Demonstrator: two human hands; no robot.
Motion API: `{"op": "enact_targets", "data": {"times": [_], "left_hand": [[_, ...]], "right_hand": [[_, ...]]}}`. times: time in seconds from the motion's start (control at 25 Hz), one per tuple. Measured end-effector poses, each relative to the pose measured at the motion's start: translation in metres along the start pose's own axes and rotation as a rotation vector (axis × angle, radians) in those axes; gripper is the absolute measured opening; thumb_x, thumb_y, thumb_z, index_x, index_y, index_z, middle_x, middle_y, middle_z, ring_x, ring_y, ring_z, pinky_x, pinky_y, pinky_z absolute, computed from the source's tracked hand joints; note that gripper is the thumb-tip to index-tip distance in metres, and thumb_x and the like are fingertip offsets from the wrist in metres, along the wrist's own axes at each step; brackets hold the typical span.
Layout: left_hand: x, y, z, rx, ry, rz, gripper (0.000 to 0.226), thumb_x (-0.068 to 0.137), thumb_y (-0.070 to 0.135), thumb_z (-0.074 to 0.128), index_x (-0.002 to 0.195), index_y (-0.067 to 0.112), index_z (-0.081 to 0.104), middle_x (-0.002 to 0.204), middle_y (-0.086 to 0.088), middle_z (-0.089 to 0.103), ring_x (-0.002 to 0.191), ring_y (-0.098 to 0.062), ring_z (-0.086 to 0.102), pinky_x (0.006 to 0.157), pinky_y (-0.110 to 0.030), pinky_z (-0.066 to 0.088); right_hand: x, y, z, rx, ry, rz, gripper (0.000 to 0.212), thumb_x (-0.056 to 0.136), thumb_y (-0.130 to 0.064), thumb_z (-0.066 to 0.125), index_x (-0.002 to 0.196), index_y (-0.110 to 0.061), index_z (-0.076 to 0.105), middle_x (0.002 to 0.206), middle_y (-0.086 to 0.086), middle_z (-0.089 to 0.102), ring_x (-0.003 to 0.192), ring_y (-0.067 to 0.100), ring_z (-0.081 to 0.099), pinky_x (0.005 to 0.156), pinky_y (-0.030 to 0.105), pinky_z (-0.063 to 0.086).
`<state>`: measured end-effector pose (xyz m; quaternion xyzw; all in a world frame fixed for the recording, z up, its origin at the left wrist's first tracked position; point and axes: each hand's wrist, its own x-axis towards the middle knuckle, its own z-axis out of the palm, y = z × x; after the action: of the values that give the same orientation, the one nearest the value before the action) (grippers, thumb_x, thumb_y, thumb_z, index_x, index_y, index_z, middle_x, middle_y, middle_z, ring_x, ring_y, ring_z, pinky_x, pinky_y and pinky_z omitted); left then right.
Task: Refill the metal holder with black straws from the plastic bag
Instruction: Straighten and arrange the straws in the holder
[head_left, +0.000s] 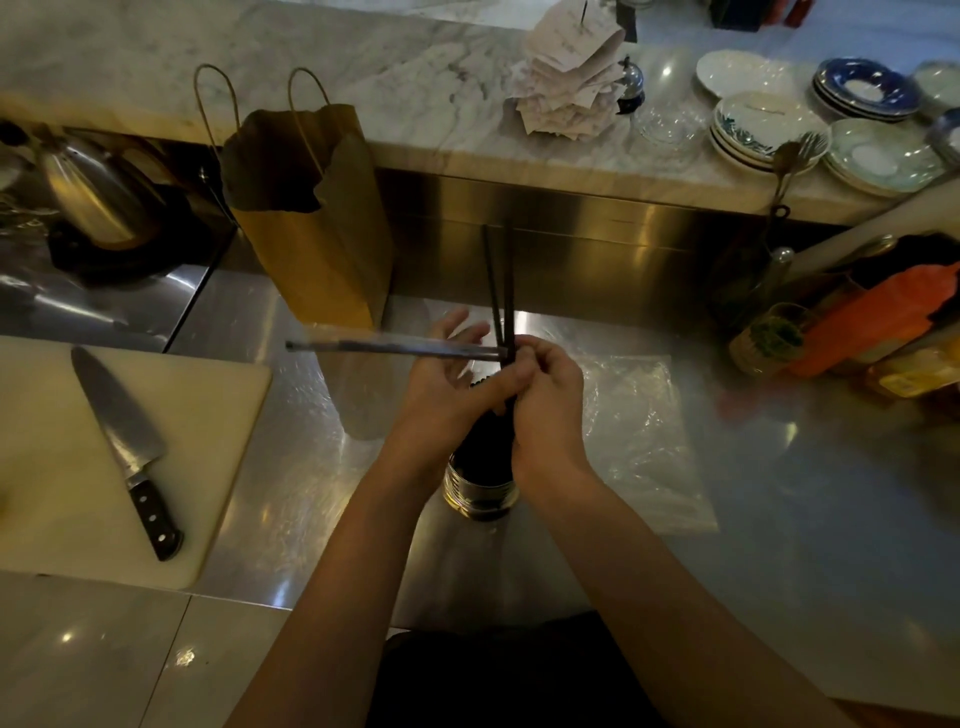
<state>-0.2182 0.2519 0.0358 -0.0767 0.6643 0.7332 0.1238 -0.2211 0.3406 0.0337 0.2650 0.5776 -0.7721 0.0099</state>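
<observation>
A ribbed metal holder (480, 493) stands on the steel counter below my hands, packed with black straws (485, 447). My right hand (545, 405) pinches two loose black straws (500, 291) that stick up and away from me. A third straw (384, 348), in a thin clear wrapper, points left across my left hand (441, 379), whose fingers lie half spread under it. A flat clear plastic bag (639, 431) lies on the counter to the right of the holder.
A brown paper bag (311, 218) stands behind my hands. A knife (127, 447) lies on a white cutting board (218, 467) at the left. A kettle (98, 192) is at far left, stacked plates (769, 130) on the marble ledge, bottles and jars (857, 332) at right.
</observation>
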Motion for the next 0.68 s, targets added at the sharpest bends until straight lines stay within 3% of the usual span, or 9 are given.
{"op": "enact_targets", "data": {"times": [0.12,0.24,0.4,0.48,0.56,0.68], "left_hand": [[0.011,0.007,0.008,-0.128,0.085,0.054,0.041,0.084,0.025,0.07,0.123,0.02,0.059,0.113,0.001,0.071,0.106,-0.009,0.068,0.092,-0.031,0.054],[0.015,0.005,0.018,-0.254,0.184,0.11,0.03,0.094,0.012,0.059,0.124,0.008,0.056,0.102,-0.006,0.071,0.098,-0.013,0.071,0.084,-0.026,0.057],[0.023,0.007,0.015,-0.463,0.301,0.116,0.023,0.091,0.007,0.063,0.113,0.008,0.058,0.077,0.002,0.061,0.066,-0.008,0.063,0.065,-0.022,0.054],[0.029,0.012,0.01,-0.604,0.344,0.052,0.005,0.09,0.012,0.065,0.093,0.012,0.06,0.066,0.004,0.052,0.05,-0.005,0.049,0.051,-0.019,0.046],[0.032,0.015,0.003,-0.652,0.388,-0.001,0.02,0.091,0.02,0.064,0.073,0.019,0.054,0.058,0.007,0.043,0.042,-0.004,0.035,0.041,-0.017,0.032],[0.033,0.019,-0.009,-0.719,0.369,0.041,0.034,0.096,0.03,0.054,0.065,0.021,0.048,0.05,0.008,0.033,0.037,-0.004,0.024,0.036,-0.018,0.022]], "right_hand": [[-0.01,0.008,0.0,-0.124,-0.071,-0.088,0.02,0.101,-0.016,0.045,0.104,-0.008,0.063,0.092,0.006,0.07,0.077,0.007,0.068,0.068,0.017,0.055],[-0.012,0.009,-0.001,-0.189,-0.089,-0.179,0.021,0.101,-0.012,0.044,0.106,-0.008,0.064,0.092,-0.007,0.067,0.076,-0.011,0.063,0.065,0.005,0.047],[-0.01,0.014,-0.009,-0.305,-0.112,-0.27,0.016,0.099,-0.011,0.049,0.103,-0.01,0.064,0.091,-0.009,0.068,0.083,-0.006,0.064,0.071,0.007,0.048],[-0.012,0.02,-0.013,-0.379,-0.137,-0.296,0.015,0.098,-0.011,0.05,0.101,-0.012,0.064,0.089,-0.008,0.067,0.081,-0.003,0.064,0.072,0.009,0.049],[-0.014,0.024,-0.014,-0.424,-0.196,-0.287,0.013,0.097,-0.011,0.051,0.101,-0.013,0.063,0.091,-0.002,0.068,0.081,0.005,0.066,0.073,0.017,0.054],[-0.011,0.022,-0.017,-0.45,-0.299,-0.242,0.01,0.096,-0.013,0.054,0.099,-0.014,0.063,0.09,0.001,0.069,0.079,0.01,0.068,0.073,0.02,0.055]]}}
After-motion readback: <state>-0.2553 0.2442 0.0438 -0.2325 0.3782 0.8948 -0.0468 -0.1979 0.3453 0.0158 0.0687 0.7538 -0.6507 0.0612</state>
